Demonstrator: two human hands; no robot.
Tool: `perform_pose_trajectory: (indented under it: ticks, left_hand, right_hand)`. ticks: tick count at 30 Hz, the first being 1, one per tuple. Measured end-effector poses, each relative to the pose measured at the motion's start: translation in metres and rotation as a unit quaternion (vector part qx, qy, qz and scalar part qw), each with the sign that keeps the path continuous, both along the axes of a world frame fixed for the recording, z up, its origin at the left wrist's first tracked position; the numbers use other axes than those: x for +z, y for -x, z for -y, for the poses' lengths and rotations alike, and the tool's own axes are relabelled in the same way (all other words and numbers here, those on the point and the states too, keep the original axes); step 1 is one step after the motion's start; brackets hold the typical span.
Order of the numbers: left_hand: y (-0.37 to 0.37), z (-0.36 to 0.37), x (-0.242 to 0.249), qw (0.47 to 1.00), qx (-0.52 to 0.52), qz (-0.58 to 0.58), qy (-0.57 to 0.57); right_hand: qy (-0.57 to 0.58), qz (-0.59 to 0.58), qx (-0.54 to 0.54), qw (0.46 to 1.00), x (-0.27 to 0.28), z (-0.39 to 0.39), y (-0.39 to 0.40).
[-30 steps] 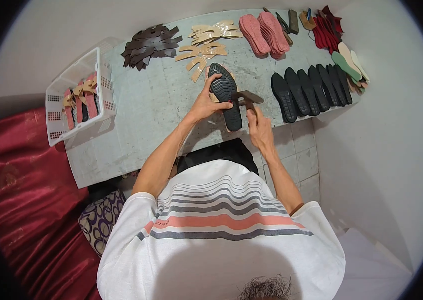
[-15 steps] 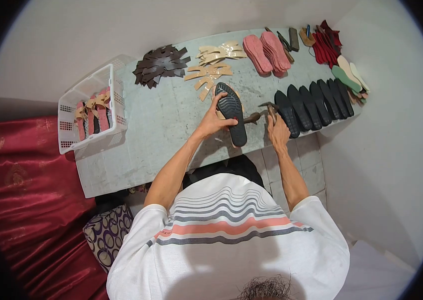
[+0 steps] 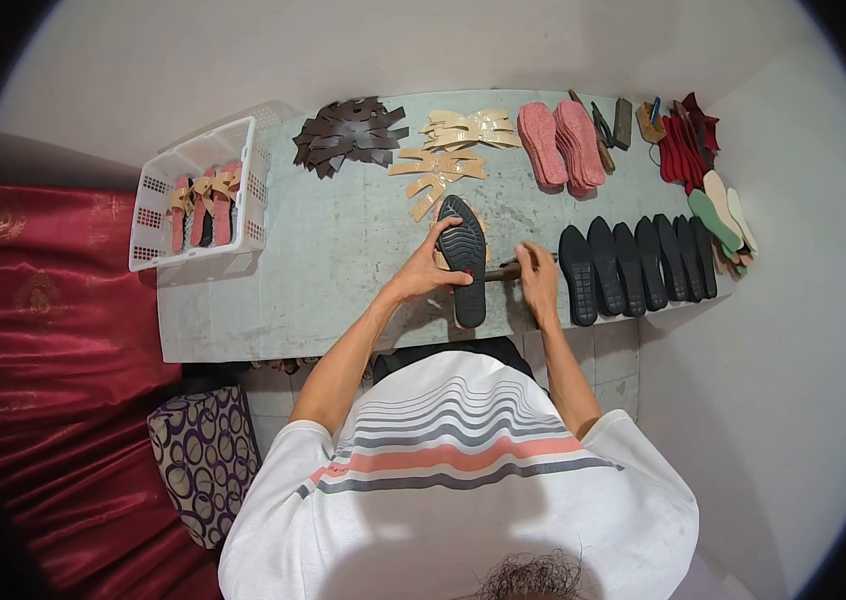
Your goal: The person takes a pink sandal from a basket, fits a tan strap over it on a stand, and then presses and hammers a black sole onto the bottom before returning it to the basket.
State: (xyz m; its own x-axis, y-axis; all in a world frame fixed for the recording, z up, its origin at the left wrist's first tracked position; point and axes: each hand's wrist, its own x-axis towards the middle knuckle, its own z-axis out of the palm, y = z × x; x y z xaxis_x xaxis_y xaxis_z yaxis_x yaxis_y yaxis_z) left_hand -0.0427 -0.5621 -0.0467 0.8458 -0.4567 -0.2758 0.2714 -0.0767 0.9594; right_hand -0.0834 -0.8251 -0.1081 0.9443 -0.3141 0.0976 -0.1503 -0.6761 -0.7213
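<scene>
My left hand [image 3: 428,272] grips a sandal [image 3: 463,245] turned with its black ridged sole toward me, thumb on the sole and fingers round the edge. Bits of a tan strap and pink insole show along its sides. Just to the right, my right hand [image 3: 539,283] is over the table, fingers stretched out and slightly apart. Behind its fingers lies a hammer [image 3: 509,271], partly hidden by the hand; its brown part reaches toward the sandal. Black soles [image 3: 577,275] stand in a row right of this hand.
A white basket [image 3: 148,230] holds several sandals at the left. Along the back are dark brown straps [image 3: 348,135], tan straps [image 3: 470,128], pink insoles [image 3: 541,145], tools [image 3: 603,130] and red pieces [image 3: 681,150]. Green and cream insoles [image 3: 715,218] lie at the right end.
My right hand has loosened from the hammer, which now lies lower and nearer the sandal. My left hand still holds the sandal. The view has shifted, moving the table's contents slightly in frame.
</scene>
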Motion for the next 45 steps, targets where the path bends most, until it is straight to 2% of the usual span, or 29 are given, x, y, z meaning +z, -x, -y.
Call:
perform_pose_trajectory:
  ticks: [1,2,6,8,10,12,13,15,16,18,19,22,24,26,32,35,40,42,43,45]
  left_hand:
    - [0.000,0.001,0.002,1.000,0.005,-0.001,-0.001]
    - [0.000,0.000,0.007,1.000,0.000,-0.015,0.001]
    - [0.001,0.001,0.013,0.999,-0.005,-0.033,-0.015]
    - [0.005,0.003,0.013,0.999,0.005,-0.038,-0.018]
    - [0.007,0.007,0.006,0.999,0.018,-0.042,-0.021]
    - [0.019,0.013,-0.013,0.991,0.069,0.062,-0.100]
    - [0.028,0.020,-0.005,0.990,0.080,0.060,-0.101]
    - [0.054,0.036,0.007,0.966,0.257,0.016,-0.036]
    - [0.066,0.046,0.002,0.964,0.264,0.013,-0.038]
    - [0.087,0.068,-0.006,0.910,0.329,0.143,-0.209]
    - [0.091,0.077,-0.005,0.871,0.328,0.213,-0.298]
    - [0.092,0.093,0.018,0.862,0.305,0.171,-0.367]
    - [0.087,0.094,0.016,0.851,0.303,0.172,-0.394]
    - [0.081,0.095,-0.001,0.830,0.275,0.260,-0.409]
    - [0.075,0.096,0.023,0.855,0.228,0.171,-0.433]
    - [0.065,0.096,0.023,0.853,0.231,0.187,-0.430]
    - [0.038,0.082,0.053,0.851,0.240,0.178,-0.431]
    - [0.029,0.073,0.068,0.849,0.245,0.175,-0.434]
    - [0.025,0.068,0.076,0.861,0.231,0.152,-0.426]
    - [0.019,0.057,0.080,0.871,0.217,0.133,-0.420]
  right_hand:
    - [-0.174,-0.051,0.053,0.982,0.012,-0.007,-0.018]
    - [-0.342,-0.102,0.104,0.928,0.023,-0.014,-0.033]
    - [-0.369,-0.177,0.210,0.888,0.062,-0.039,-0.072]
    - [-0.358,-0.269,0.276,0.850,0.069,-0.044,-0.084]
    - [-0.354,-0.247,0.295,0.852,0.065,-0.048,-0.090]
    - [-0.367,-0.292,0.281,0.837,0.058,-0.047,-0.094]
    - [-0.364,-0.297,0.290,0.834,0.061,-0.046,-0.097]
    - [-0.363,-0.322,0.285,0.827,0.068,-0.045,-0.099]
    - [-0.362,-0.326,0.291,0.823,0.072,-0.046,-0.100]
    - [-0.352,-0.325,0.280,0.832,0.076,-0.049,-0.100]
    - [-0.351,-0.333,0.286,0.827,0.075,-0.050,-0.100]
    - [-0.370,-0.308,0.299,0.824,0.071,-0.050,-0.102]
    - [-0.381,-0.248,0.307,0.836,0.068,-0.054,-0.104]
    - [-0.375,-0.260,0.316,0.832,0.071,-0.052,-0.108]
    - [-0.372,-0.243,0.326,0.835,0.061,-0.052,-0.118]
    - [-0.365,-0.225,0.342,0.836,0.060,-0.054,-0.133]
    - [-0.344,-0.188,0.381,0.837,0.062,-0.056,-0.168]
    - [-0.385,-0.205,0.391,0.810,0.055,-0.057,-0.191]
    - [-0.436,-0.169,0.432,0.771,0.054,-0.058,-0.197]
    - [-0.441,-0.171,0.416,0.776,0.061,-0.063,-0.203]
